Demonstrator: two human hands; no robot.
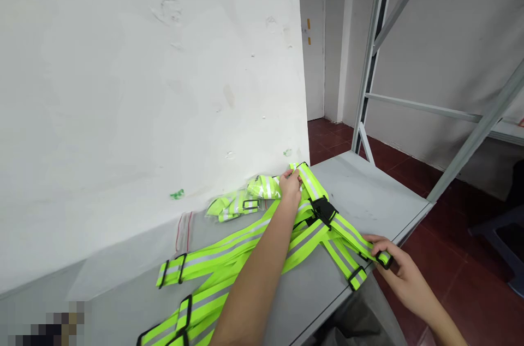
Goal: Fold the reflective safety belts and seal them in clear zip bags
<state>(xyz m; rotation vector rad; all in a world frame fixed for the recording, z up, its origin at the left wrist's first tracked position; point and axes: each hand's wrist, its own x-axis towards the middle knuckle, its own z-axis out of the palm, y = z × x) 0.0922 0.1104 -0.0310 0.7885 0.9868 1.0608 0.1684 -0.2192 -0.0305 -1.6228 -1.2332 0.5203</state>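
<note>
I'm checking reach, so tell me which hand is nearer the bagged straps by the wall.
Left. The left hand is just beside the bagged straps; the right hand is farther off, at a strap end.

Light: soft, even, fairly bright; its source lay out of view. White wall [135,73]: was the brightest surface, faintly shaded around its dents. Grey wall [446,57]: stood dimmer, with broad, soft-edged shadows toward the right. Floor [450,275]: showed a dark, muted red. Stool [499,248]: sat in shade at the right edge. Straps [223,250]: read vivid and crisp, their bands grey to whitish. Bags [231,205]: carried small glints on clear plastic. Frame [370,57]: leaned under wide-angle distortion. Pixelated patch [51,330]: masked detail at lower left.
</note>
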